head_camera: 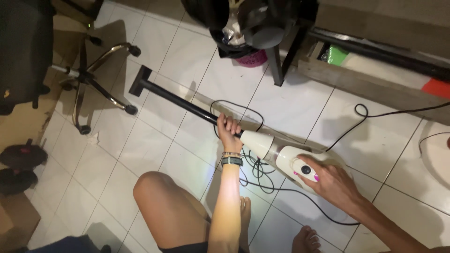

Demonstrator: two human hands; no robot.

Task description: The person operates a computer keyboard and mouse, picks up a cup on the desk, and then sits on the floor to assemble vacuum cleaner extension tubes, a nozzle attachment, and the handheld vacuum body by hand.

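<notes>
Stick vacuum cleaner lying across the white tiled floor, tube and floor nozzle attached. Left hand clenched around the tube at its joint; right hand spread flat on the body. Black cord lies loosely tangled, not yet wound.

A green package lies in the open wooden box at the upper right, just beside the black frame leg, half hidden under the box's rim. A crumpled clear plastic wrapper sits in the dark bin at the top. No labels, signs or screens show.
</notes>
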